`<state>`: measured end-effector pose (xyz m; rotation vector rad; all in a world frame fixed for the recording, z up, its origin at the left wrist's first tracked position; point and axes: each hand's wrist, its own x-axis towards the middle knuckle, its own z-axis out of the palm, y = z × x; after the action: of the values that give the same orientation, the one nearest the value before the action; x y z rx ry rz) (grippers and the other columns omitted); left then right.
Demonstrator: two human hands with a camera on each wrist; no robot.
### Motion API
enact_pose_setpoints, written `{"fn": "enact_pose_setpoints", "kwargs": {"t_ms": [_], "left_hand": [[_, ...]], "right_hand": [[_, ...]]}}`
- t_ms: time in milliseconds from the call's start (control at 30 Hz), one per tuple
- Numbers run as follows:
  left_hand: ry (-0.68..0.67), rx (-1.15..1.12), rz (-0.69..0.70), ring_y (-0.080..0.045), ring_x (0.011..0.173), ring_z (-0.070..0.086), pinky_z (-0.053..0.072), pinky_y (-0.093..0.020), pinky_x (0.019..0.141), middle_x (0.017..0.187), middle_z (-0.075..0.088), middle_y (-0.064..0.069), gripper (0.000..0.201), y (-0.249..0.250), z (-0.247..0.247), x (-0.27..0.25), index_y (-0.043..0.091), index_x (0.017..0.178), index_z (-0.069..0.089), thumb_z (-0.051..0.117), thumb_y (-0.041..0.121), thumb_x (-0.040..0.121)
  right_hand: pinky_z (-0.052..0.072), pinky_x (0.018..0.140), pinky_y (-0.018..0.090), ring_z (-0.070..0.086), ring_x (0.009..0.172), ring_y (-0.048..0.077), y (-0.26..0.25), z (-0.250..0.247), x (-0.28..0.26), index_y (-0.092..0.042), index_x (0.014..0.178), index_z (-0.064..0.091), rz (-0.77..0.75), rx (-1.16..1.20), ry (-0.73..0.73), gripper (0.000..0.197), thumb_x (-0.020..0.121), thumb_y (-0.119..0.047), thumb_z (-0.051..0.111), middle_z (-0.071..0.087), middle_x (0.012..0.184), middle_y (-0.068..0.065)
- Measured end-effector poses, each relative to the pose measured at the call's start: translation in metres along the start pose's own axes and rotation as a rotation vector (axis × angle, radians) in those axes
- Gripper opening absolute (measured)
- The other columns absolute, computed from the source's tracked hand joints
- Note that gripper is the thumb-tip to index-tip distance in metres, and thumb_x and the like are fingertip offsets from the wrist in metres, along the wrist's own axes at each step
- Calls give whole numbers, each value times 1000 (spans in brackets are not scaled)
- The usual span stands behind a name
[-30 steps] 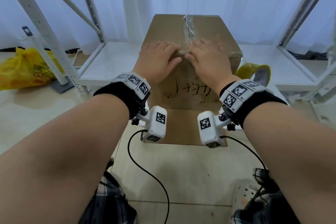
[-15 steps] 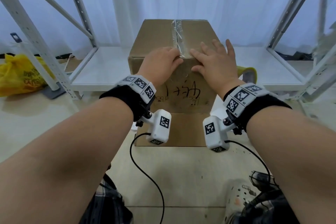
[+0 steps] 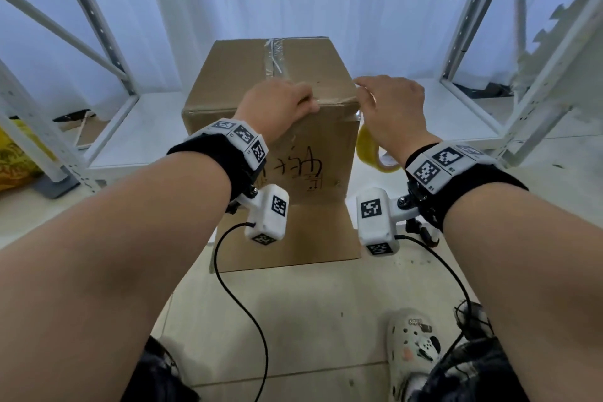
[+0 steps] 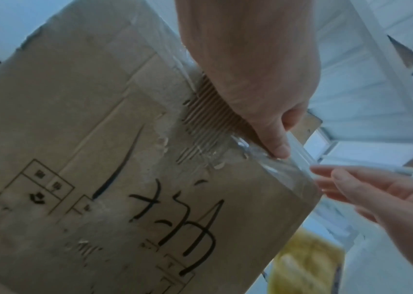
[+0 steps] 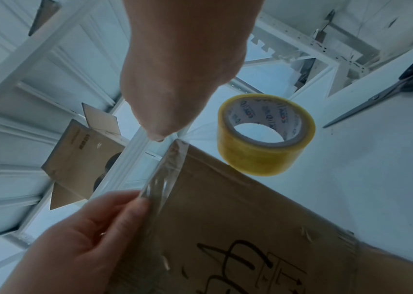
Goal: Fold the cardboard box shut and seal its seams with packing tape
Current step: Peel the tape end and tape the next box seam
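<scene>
Cardboard box (image 3: 228, 81): left hand (image 3: 274, 104) seemingly grips its front edge; right hand (image 3: 391, 111), relaxed, at corner.

Box (image 3: 326, 140) front: black handwritten characters, can't read. Tape roll (image 5: 258, 159) core print illegible. Right wristband (image 3: 447, 163): "R1", "R2".

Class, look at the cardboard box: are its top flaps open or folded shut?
Shut. The cardboard box has a flat, closed top, with clear tape running along its centre seam; no flap stands up.
</scene>
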<state>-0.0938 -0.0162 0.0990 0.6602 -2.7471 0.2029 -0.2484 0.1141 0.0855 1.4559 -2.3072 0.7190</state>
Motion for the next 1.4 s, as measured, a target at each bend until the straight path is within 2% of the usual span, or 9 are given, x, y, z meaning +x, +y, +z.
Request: {"fn": "enact_pose_setpoints", "kwargs": {"t_ms": [100,233,367,433,533,733,1067,1267,1400], "left_hand": [[26,27,60,-25,116,49,42,-38,93,133,54,-1,45,1,6,-5,26,138,46,39,45,97],[30,68,38,-25,117,46,41,-37,92,133,52,-2,48,7,5,-6,29,142,38,38,46,98],[42,112,33,-28,113,47,39,-38,95,135,50,-3,48,17,4,-9,31,147,25,30,42,101],[87,57,74,-29,116,48,40,-41,98,137,49,-5,44,22,1,-7,28,146,31,35,32,102],[110,-107,161,-25,119,50,39,-38,99,134,55,-2,38,30,0,-1,21,138,48,41,20,101],[129,-221,91,-23,107,51,36,-29,87,114,59,-3,34,37,7,19,21,123,63,48,35,96],[87,-71,117,-25,107,42,37,-34,87,112,51,-6,42,46,10,32,32,135,51,44,45,96],[-193,-149,150,-23,111,39,28,-26,90,115,40,-8,41,45,-8,45,37,139,42,42,39,98],[-248,-262,176,-14,94,38,29,-25,84,103,36,-2,32,44,-13,55,28,127,56,49,33,96]], "right_hand": [[21,109,41,46,126,23,-1,0,0,-28,134,52,-23,15,-37,37,103,-32,32,56,135,-3],[23,108,39,46,126,23,-2,-5,-2,-25,134,51,29,100,-29,37,101,-26,34,56,134,-1],[25,102,39,47,114,22,7,-12,-8,-19,119,50,229,276,-19,28,96,-16,35,58,116,0],[30,100,40,47,109,22,13,-12,-8,-18,117,46,345,397,-11,24,95,-20,37,54,111,0],[38,98,41,48,114,25,24,-8,-5,-17,124,41,508,604,-19,35,93,-33,44,49,123,6],[39,101,45,47,120,28,45,6,-17,-18,139,30,763,763,-197,68,87,-55,53,45,136,10],[39,103,46,48,118,30,48,27,-14,-17,138,35,708,650,-215,69,85,-58,51,47,132,10],[36,105,51,44,124,33,43,27,-15,-25,137,41,592,600,-178,69,85,-70,40,42,135,12],[37,105,48,35,127,31,44,18,-23,-33,136,39,363,379,-302,79,71,-71,63,35,134,9]]}}
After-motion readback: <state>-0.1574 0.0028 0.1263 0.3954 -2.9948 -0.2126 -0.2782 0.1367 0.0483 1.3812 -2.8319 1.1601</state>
